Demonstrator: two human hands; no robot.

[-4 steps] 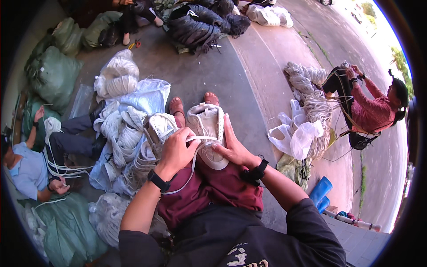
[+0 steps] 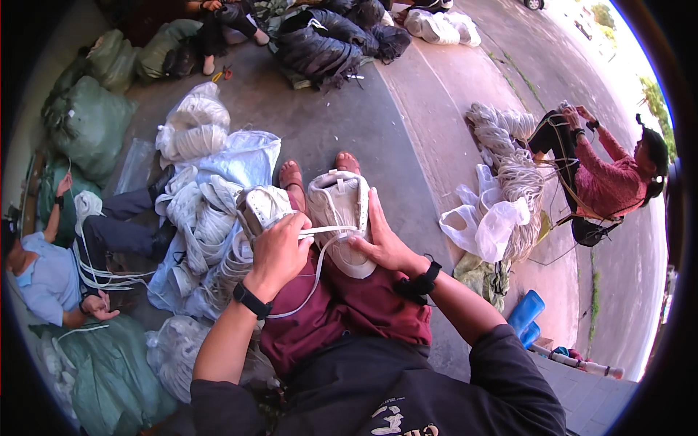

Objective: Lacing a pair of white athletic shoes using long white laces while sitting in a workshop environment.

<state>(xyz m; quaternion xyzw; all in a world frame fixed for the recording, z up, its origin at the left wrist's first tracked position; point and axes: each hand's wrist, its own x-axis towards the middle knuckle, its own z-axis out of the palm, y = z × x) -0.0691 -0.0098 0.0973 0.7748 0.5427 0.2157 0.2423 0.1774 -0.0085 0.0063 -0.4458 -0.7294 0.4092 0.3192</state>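
A beige-white shoe (image 2: pixel 334 200) rests on my lap, its toe toward me. My right hand (image 2: pixel 385 243) grips it, fingers along the right side and thumb on the front of the lacing. Pinched in my left hand (image 2: pixel 280 251) is a white shoelace (image 2: pixel 326 230), which runs nearly straight to the lowest eyelets. Another length of lace loops down below my left hand toward its wrist. A second pale shoe (image 2: pixel 263 203) lies just left of the first, partly hidden behind my left hand.
Bundles of white laces (image 2: pixel 207 225) lie at my left on a pale blue sheet (image 2: pixel 251 152). A co-worker in light blue (image 2: pixel 47 272) sits beyond, near green sacks (image 2: pixel 91 120). Right: coiled cords (image 2: pixel 520 178), a white plastic bag (image 2: pixel 502 221) and a co-worker in red (image 2: pixel 607 178).
My left hand has moved slightly left and toward me, drawing the shoelace straighter. The right hand stays on the shoe. The left co-worker's lower hand has opened a little.
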